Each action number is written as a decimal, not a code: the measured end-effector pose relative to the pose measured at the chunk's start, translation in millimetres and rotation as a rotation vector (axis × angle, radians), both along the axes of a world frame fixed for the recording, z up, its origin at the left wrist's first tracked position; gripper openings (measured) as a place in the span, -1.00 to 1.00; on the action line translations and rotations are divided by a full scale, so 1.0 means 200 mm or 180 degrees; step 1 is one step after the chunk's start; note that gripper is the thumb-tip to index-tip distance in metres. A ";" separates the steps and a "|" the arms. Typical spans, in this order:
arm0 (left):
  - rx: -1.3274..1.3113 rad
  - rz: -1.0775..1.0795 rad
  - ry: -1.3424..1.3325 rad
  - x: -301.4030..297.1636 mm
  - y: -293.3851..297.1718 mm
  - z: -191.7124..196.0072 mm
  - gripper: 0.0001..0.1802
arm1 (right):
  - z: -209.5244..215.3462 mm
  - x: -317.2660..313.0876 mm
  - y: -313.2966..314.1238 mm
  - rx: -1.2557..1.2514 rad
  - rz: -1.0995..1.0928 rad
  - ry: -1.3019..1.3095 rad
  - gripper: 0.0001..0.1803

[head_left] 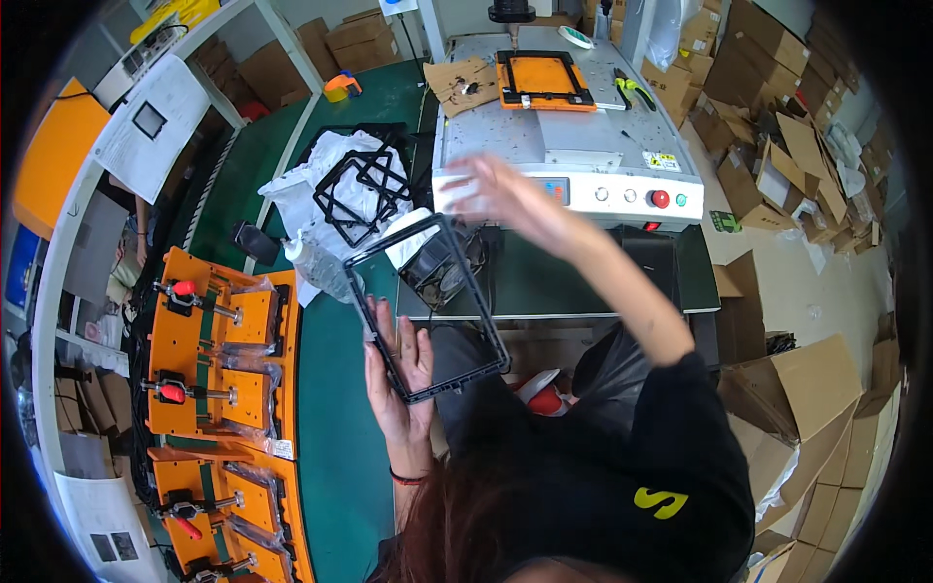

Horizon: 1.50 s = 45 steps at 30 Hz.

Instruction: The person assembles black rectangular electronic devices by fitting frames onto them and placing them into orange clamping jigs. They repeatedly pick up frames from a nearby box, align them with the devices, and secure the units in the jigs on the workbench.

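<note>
My left hand (403, 374) grips a black rectangular plastic frame (478, 309) by its lower left side, holding it tilted above my lap. Bare and smeared by motion, my right hand (501, 199) passes in front of the white machine's front panel (622, 197); its fingers look stretched apart, with nothing visible in them. Left of it, several similar black frames (335, 209) lie overlapping on crumpled white wrapping (292, 185). A clear plastic bottle (321, 264) stands close to the held frame's upper left corner. On the machine's bed an orange fixture (539, 80) carries another black frame (578, 95).
Orange clamp fixtures (175, 340) with red-tipped levers line the green table (335, 418) at left. Green-handled pliers (637, 92) and brown cardboard (457, 87) lie on the machine. A red button (660, 199) sits on its panel. Cardboard boxes (797, 389) crowd the right side.
</note>
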<state>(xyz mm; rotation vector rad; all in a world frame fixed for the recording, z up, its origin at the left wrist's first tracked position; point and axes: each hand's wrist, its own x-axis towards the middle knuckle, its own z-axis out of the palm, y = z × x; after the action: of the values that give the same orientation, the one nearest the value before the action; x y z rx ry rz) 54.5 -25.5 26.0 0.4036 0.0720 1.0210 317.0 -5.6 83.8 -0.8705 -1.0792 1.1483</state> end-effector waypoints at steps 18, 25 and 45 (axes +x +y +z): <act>-0.0552 -0.3854 -0.0814 0.58 -0.43 -0.19 0.35 | -0.23 -0.04 -1.06 -0.0326 -0.2680 -0.2345 -0.33; 0.0335 -0.3104 0.2009 0.60 -0.36 -0.10 0.09 | -0.24 0.15 -1.15 -0.2016 -0.4190 -0.2299 -0.40; 0.0548 -0.1910 0.0142 0.55 -0.05 -0.22 0.48 | -0.31 0.18 -1.16 -0.2344 -0.4299 -0.1804 0.22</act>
<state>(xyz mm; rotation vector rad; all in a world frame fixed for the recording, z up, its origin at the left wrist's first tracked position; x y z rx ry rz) 164.7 -36.0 -18.6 0.5625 -0.0947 0.4264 352.7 -238.1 22.4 -2.1246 -0.2081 0.0617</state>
